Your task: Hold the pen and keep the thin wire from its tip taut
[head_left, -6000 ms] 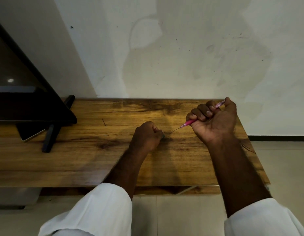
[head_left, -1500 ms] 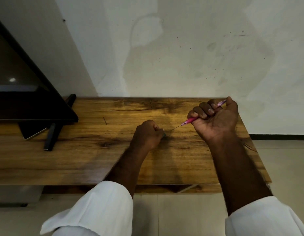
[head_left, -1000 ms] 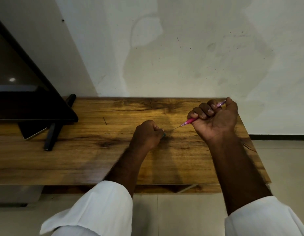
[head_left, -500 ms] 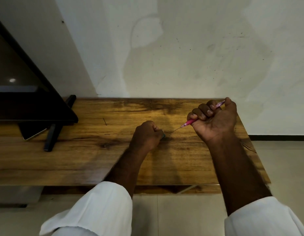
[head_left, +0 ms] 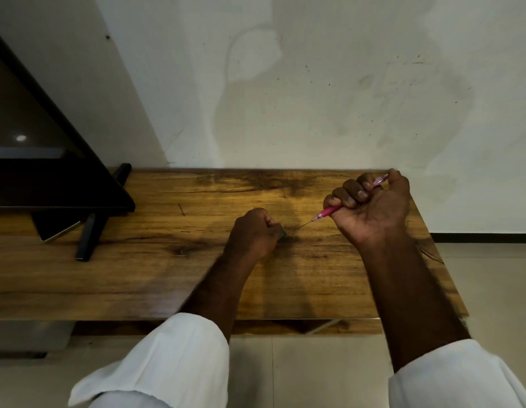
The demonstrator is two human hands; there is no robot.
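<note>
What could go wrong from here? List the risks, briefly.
1. The thin metal tip of the pink tool, gripped in the right hand, points at the left hand; a slip might prick it.
2. The small teal thing pinched by the left hand is mostly hidden and might slip out.
3. The tip could scratch the wooden table.

I see the right hand raised just above the wooden table, its fingers curled round a pink tool with a thin metal tip slanting down to the left. My left hand rests as a fist on the table, pinching a small object too hidden to name; the tip ends just beside it. At far left stands a dark screen on a black foot, with a phone lying under it. White sleeves cover both forearms.
</note>
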